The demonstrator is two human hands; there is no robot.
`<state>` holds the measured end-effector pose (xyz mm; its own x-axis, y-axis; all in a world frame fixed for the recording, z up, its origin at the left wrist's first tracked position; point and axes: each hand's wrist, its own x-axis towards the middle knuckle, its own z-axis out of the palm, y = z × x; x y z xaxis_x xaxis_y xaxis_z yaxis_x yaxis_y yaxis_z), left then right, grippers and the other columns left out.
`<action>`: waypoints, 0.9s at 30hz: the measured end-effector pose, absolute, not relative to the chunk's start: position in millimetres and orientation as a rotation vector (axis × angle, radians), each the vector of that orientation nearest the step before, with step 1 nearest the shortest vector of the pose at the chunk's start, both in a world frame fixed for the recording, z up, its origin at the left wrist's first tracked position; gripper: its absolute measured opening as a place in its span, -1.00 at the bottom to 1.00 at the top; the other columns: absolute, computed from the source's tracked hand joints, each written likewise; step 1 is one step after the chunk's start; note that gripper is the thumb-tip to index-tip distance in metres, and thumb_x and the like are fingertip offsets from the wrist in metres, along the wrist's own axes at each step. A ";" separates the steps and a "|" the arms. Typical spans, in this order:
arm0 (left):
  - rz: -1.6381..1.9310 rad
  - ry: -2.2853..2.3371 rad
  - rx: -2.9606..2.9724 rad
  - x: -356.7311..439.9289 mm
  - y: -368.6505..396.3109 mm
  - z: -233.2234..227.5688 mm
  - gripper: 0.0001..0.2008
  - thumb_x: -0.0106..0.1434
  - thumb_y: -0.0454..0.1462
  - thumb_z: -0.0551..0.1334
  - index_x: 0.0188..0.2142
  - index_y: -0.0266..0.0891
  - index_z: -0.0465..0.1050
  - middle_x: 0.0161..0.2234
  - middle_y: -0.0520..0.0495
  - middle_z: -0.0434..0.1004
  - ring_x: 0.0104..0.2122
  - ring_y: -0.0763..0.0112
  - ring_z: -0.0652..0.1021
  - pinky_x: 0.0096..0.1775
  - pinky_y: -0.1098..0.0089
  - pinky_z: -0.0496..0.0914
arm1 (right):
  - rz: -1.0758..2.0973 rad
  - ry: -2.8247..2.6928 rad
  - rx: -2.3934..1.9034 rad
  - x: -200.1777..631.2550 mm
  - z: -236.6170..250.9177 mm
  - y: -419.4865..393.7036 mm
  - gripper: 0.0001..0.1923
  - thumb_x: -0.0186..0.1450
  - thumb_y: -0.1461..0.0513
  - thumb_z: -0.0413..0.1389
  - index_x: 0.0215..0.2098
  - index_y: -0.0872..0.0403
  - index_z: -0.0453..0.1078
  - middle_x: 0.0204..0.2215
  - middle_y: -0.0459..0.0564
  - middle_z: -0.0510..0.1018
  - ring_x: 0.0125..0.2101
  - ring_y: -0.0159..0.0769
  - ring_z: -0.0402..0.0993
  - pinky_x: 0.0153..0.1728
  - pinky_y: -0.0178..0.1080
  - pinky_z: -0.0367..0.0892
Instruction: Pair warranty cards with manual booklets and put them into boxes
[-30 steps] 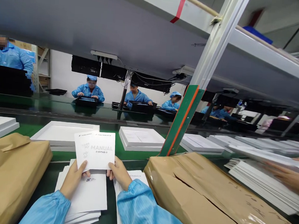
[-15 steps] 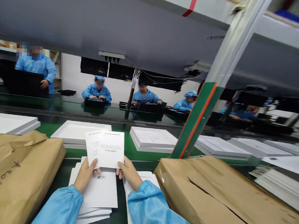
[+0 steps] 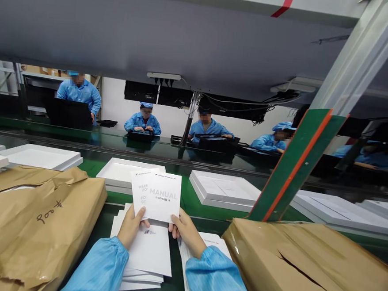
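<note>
Between my two hands I hold a pair of white printed leaflets, fanned so that they overlap. The front one, a manual [image 3: 165,205], is pinched at its lower right corner by my right hand [image 3: 183,229]. Behind it and to the left shows a warranty leaflet [image 3: 139,190], partly covered. My left hand [image 3: 131,225] is closed on its lower edge, thumb in front. Just below my hands lies a stack of white booklets [image 3: 149,253], its sheets uneven. Under my right forearm is a second white stack [image 3: 212,240], largely hidden by the sleeve.
Brown paper-wrapped parcels lie at left [image 3: 73,203] and right [image 3: 299,259]. Shallow white boxes [image 3: 224,187] line the green belt ahead. A slanting green-and-orange post [image 3: 299,166] rises at right. Co-workers in blue [image 3: 142,122] sit or stand at the far bench, under an overhead shelf.
The view has swung left, so everything sits further right in the picture. Both hands keep the same hold on the two leaflets.
</note>
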<state>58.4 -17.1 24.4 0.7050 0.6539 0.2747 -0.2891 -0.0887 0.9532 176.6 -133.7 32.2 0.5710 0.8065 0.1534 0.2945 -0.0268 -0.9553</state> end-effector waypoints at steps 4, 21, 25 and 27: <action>0.801 0.310 1.442 58.1 -18.6 26.0 -0.73 0.08 -0.15 0.00 -0.31 -0.33 0.17 -0.66 0.08 0.31 -0.68 0.62 0.33 -0.60 0.57 0.17 | 0.535 -0.956 -1.581 176.7 31.9 -133.1 -0.73 0.12 0.17 -0.17 -0.23 0.13 0.05 -0.73 -0.23 0.29 -0.80 -0.56 0.15 -0.78 -0.46 -0.05; 0.908 0.445 1.551 56.8 -12.4 29.7 -0.89 0.09 -0.26 -0.04 -0.37 -0.25 0.08 -0.70 0.15 0.24 -0.74 0.65 0.27 -0.65 0.60 0.17 | 0.418 -0.868 -1.483 184.1 36.6 -129.7 -0.69 0.05 0.05 -0.10 -0.36 0.10 0.07 -0.69 -0.19 0.31 -0.79 -0.52 0.15 -0.77 -0.41 0.01; 0.970 0.572 1.554 60.2 19.0 41.2 -0.93 0.09 -0.32 -0.08 -0.38 -0.27 0.08 -0.61 0.10 0.31 -0.73 0.67 0.31 -0.63 0.59 0.18 | 0.359 -0.808 -1.445 185.3 43.0 -133.4 -0.72 0.03 0.05 -0.08 -0.42 0.08 0.08 -0.68 -0.17 0.31 -0.77 -0.51 0.17 -0.76 -0.40 0.02; 0.985 0.620 1.554 66.3 41.0 47.3 -0.92 0.10 -0.33 -0.08 -0.36 -0.27 0.06 -0.60 0.10 0.33 -0.74 0.67 0.30 -0.64 0.59 0.17 | 0.354 -0.785 -1.431 183.6 45.8 -135.5 -0.73 0.02 0.05 -0.07 -0.42 0.08 0.08 -0.68 -0.17 0.31 -0.77 -0.50 0.17 -0.76 -0.40 0.02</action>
